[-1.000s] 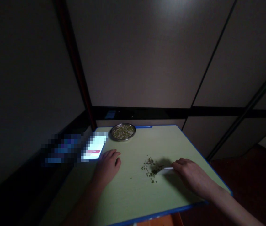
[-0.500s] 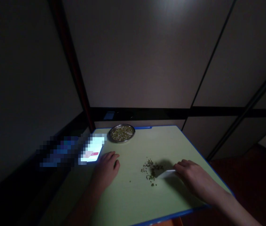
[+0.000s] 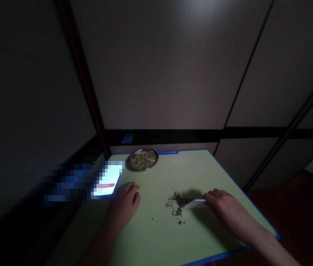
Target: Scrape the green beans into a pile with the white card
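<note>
Right grip [image 3: 224, 208] firmly pinches a thin white tool [image 3: 195, 203], its tip beside green seeds [image 3: 179, 212] just left of that grip; too brisk a flick could scatter them across the desk [image 3: 198, 164]! Farther left, the left grip [image 3: 124, 203] lies half-curled, nothing visibly held.

Pale green table [image 3: 200, 170], blue edging [image 3: 220, 255]; seeds [image 3: 178, 212] seemingly dark green.
</note>
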Demonstrator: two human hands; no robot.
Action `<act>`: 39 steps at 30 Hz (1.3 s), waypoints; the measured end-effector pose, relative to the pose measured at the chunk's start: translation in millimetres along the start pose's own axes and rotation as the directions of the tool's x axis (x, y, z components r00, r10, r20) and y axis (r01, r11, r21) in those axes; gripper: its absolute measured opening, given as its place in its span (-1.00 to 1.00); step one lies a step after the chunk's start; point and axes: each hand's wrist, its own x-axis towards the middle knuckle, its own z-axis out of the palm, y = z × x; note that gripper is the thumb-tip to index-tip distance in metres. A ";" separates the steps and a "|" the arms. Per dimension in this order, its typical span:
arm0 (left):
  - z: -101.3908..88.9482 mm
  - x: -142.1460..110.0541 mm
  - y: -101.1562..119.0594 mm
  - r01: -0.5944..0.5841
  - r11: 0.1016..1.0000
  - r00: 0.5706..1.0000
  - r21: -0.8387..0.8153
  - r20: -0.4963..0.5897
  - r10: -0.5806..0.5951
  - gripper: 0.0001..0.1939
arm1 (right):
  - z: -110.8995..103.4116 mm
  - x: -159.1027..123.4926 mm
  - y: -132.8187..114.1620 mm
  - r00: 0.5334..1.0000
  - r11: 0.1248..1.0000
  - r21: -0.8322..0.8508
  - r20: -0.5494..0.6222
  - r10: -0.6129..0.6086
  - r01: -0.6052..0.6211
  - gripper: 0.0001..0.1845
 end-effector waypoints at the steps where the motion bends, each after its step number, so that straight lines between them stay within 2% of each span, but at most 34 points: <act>1: 0.2 -0.2 -0.3 0.001 1.000 1.000 -0.002 -0.002 -0.001 -0.72 | 0.2 -2.3 -0.4 1.000 1.000 0.007 0.002 0.008 -0.008 -0.78; 6: 3.0 -0.9 -3.4 -0.001 1.000 1.000 -0.015 -0.015 0.001 -0.74 | 3.5 -2.1 -5.3 1.000 1.000 0.020 0.019 -0.017 0.016 -0.76; 10: 4.0 -1.0 -4.6 -0.009 1.000 1.000 -0.003 -0.025 0.009 -0.74 | 2.4 8.0 -3.2 1.000 0.999 -0.038 -0.018 -0.001 0.000 -0.76; 14: 4.0 -1.1 -4.8 -0.009 1.000 1.000 -0.004 -0.022 0.009 -0.74 | -3.9 11.2 -1.7 0.998 1.000 -0.026 -0.059 -0.011 0.009 -0.78; 22: 1.0 0.1 -2.8 -0.017 1.000 1.000 0.024 -0.005 0.017 -0.72 | -1.4 16.5 -15.8 0.999 0.998 -0.028 -0.018 -0.048 0.048 -0.78; 29: -0.4 0.2 -1.6 -0.004 1.000 1.000 0.026 0.000 0.004 -0.73 | -1.8 3.3 -20.6 0.995 0.995 0.008 0.009 -0.098 0.098 -0.80; 35: 2.5 0.3 -3.7 -0.008 1.000 1.000 0.021 -0.003 0.008 -0.72 | 0.5 -3.9 -9.3 0.999 0.999 -0.022 -0.016 -0.035 0.035 -0.78; 39: 2.9 -0.3 -4.4 -0.002 0.999 1.000 0.034 0.013 0.002 -0.70 | 0.4 0.1 -18.3 0.998 0.998 -0.026 -0.005 -0.057 0.057 -0.79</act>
